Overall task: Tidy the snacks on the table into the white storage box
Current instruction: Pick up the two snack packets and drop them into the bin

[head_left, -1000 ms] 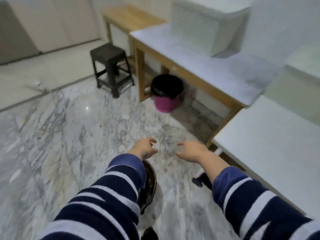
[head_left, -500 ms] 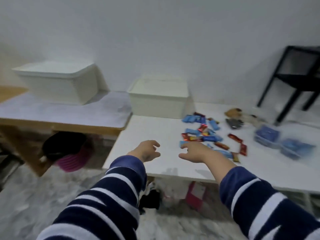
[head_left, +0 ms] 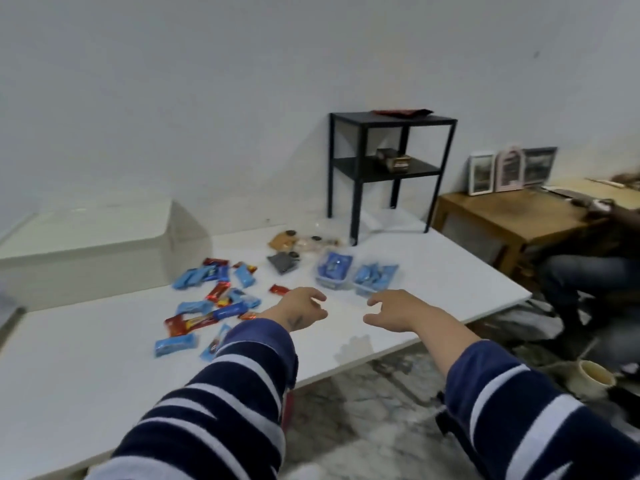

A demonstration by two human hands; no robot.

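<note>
1. Head view: we hold our left hand (head_left: 300, 312) and right hand (head_left: 394, 310) out over the near part of the white table (head_left: 86, 368), both with fingers loosely curled and holding nothing, apart from each other.
2. The scattered snacks (head_left: 214, 299), blue and red wrappers, lie on the table just left of our left fingers (head_left: 317, 296); 1 small red packet (head_left: 279, 289) sits just beyond and left of those fingertips.
3. 2 clear tubs of blue packets (head_left: 356, 277) stand just beyond our right fingers (head_left: 375, 301), side by side and close together.
4. A dark packet (head_left: 282, 263) and some brownish snacks (head_left: 294, 240) lie farther out beyond both hands; they are too blurred for us to name.
5. The white storage box (head_left: 86, 247) rests at the far left of the table, well apart from our left fingers, past the wrappers.
6. A black shelf unit (head_left: 388, 168) stands on the table's far end, well beyond our right fingers.
</note>
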